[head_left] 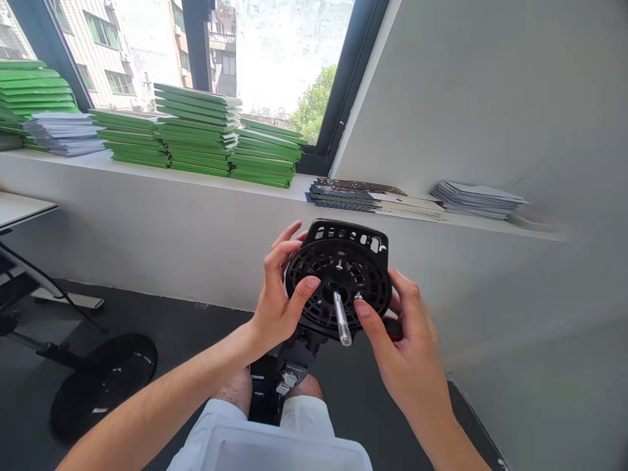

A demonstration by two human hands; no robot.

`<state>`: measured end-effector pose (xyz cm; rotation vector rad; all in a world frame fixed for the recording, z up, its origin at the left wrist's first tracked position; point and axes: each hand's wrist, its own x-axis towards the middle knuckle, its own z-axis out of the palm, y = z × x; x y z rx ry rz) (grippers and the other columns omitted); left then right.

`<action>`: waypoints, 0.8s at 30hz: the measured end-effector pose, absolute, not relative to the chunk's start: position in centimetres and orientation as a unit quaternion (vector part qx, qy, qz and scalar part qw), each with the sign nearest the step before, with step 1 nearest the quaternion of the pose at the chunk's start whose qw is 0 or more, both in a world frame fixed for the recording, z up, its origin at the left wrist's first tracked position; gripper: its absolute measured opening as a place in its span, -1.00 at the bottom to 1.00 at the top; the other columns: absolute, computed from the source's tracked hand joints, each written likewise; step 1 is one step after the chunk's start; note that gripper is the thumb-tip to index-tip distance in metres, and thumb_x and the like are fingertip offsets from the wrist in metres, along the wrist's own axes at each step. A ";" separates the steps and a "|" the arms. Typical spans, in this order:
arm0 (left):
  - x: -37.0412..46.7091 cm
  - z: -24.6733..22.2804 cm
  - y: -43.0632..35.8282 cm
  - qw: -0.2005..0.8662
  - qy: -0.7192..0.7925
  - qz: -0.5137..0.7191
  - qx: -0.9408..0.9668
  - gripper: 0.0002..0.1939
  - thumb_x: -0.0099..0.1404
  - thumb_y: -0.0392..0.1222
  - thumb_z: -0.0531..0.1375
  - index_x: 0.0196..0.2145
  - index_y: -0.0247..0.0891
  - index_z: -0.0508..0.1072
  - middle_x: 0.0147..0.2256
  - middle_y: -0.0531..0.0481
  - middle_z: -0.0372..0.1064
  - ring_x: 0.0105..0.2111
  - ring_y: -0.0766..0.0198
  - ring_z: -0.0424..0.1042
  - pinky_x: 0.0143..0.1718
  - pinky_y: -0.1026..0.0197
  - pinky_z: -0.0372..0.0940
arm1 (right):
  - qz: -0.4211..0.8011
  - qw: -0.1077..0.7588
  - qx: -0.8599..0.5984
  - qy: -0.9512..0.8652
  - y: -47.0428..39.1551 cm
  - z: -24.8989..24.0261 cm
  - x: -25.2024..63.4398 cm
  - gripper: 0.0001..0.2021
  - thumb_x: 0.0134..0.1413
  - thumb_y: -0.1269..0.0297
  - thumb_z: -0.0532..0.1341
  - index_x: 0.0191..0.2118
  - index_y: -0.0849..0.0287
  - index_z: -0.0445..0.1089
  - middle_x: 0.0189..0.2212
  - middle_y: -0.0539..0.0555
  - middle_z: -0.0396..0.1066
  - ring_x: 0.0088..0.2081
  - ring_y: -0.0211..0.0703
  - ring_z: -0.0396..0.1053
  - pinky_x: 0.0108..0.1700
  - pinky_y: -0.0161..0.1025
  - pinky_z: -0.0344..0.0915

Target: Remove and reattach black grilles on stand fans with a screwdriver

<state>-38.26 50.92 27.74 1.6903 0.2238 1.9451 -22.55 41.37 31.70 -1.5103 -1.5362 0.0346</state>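
The black motor head point(373, 278) of an electric fan faces me, its round front slotted. A metal shaft point(342, 320) with a threaded tip sticks out of its middle. Around the left rim curls my left hand point(275, 297), thumb on the front face. My right hand point(409, 337) grips the right side, its thumb beside a small silver screw point(358, 296); the fingers behind are partly hidden. Another screw point(339, 264) shows above the shaft. Under the right hand is a dark knob point(394, 329) with some red. Below, the black neck point(300, 353) carries a metal bolt point(287, 381).
A translucent plastic box point(289, 448) is at my lap. Stacks of green-edged books point(196, 140), dark booklets point(343, 196) and white papers point(478, 199) lie along the window ledge. At left are a table point(24, 208) and a round black base point(105, 386). A wall rises at right.
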 end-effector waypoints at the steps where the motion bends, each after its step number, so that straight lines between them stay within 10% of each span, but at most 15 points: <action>1: -38.3 27.9 50.9 0.271 0.081 0.724 0.629 -0.65 0.49 -0.15 0.19 0.18 -0.01 0.27 0.38 -0.14 0.14 0.40 0.05 0.16 0.33 -0.11 0.25 | 0.021 0.475 -0.619 -0.626 41.4 31.8 -22.6 -0.52 0.33 -0.12 0.19 0.27 -0.16 0.26 0.10 0.07 0.42 -0.16 -0.19 0.46 -0.45 -0.39 0.42; 24: -38.4 28.8 50.3 0.253 0.142 0.731 0.617 -0.93 0.44 -0.21 0.25 -0.20 -0.16 0.57 0.23 -0.12 0.40 0.25 0.06 0.41 0.25 -0.08 0.38 | 0.074 0.498 -0.664 -0.553 41.5 32.3 -23.0 -0.41 0.18 -0.25 0.25 0.24 -0.12 0.30 0.03 0.07 0.44 -0.17 -0.13 0.44 -0.46 -0.34 0.36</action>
